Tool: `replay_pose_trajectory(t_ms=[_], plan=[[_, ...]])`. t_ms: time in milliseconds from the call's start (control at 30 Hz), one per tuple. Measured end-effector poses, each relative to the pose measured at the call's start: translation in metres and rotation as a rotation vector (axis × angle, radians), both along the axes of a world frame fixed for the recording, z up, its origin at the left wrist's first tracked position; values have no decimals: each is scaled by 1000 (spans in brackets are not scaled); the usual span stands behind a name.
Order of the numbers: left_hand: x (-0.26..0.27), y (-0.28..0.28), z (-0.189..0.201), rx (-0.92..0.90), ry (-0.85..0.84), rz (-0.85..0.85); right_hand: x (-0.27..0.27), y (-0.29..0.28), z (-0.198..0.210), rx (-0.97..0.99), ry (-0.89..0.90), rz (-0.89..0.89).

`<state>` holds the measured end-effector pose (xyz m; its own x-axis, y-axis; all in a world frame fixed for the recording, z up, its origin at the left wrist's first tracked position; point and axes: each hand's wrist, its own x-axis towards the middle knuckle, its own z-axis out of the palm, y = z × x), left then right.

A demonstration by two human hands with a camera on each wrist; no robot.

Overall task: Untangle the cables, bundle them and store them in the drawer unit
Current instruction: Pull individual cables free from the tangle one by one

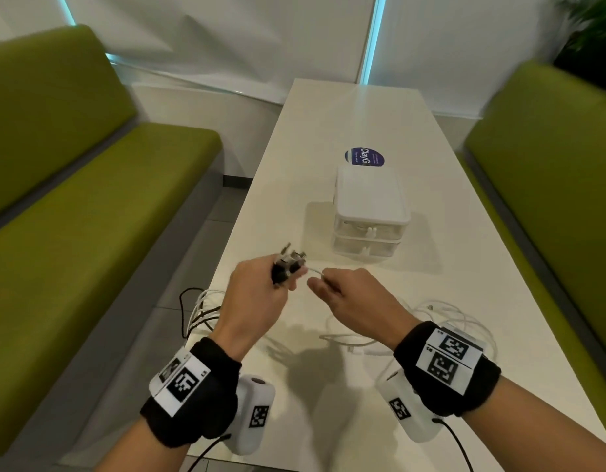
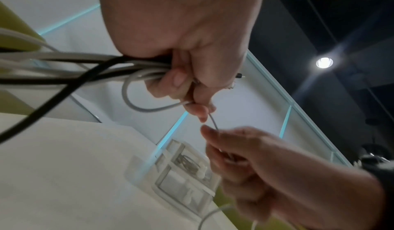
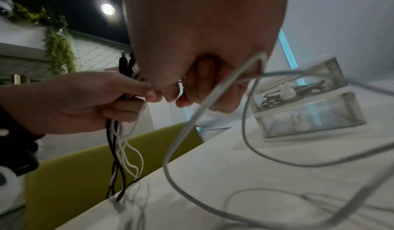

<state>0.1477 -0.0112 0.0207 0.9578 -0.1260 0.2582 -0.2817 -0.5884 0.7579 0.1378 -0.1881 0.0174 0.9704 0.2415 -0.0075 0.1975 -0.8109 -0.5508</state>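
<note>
My left hand (image 1: 260, 284) is raised above the white table (image 1: 329, 137) and grips a bunch of black and white cable ends (image 1: 289, 264), plugs sticking up. The bunch (image 2: 89, 68) runs out of the fist, and its strands (image 3: 119, 149) hang down over the table's left edge. My right hand (image 1: 342, 287) pinches a thin white cable (image 1: 315, 271) that leads into the left fist; the same white cable (image 3: 213, 98) loops down from that hand (image 3: 192, 85) onto the table. The clear two-drawer unit (image 1: 369, 219) stands beyond, both drawers closed, the upper one holding coiled cables (image 3: 298, 90).
Loose white cable loops (image 1: 458, 321) lie on the table near my right wrist. A round blue sticker (image 1: 364, 156) sits behind the drawer unit. Green benches (image 1: 73, 216) flank the table on both sides. Black leads run from my wrist cameras.
</note>
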Motion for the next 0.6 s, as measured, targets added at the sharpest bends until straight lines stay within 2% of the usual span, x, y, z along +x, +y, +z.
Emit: replay_pose_trajectory(t_ms=[67, 200, 300, 433, 500, 600], plan=[[4, 10, 7, -71, -16, 67, -3, -3, 1, 48, 35, 0], [21, 39, 17, -213, 7, 277, -6, -16, -3, -41, 71, -14], [28, 57, 17, -274, 62, 383, -7, -22, -3, -37, 78, -9], [21, 57, 12, -236, 23, 430, -8, -19, -3, -66, 92, -17], [17, 51, 11, -284, -19, 449, -7, -15, -4, -135, 90, -1], [4, 33, 17, -330, -161, 304, -2, -5, -3, -173, 87, 21]])
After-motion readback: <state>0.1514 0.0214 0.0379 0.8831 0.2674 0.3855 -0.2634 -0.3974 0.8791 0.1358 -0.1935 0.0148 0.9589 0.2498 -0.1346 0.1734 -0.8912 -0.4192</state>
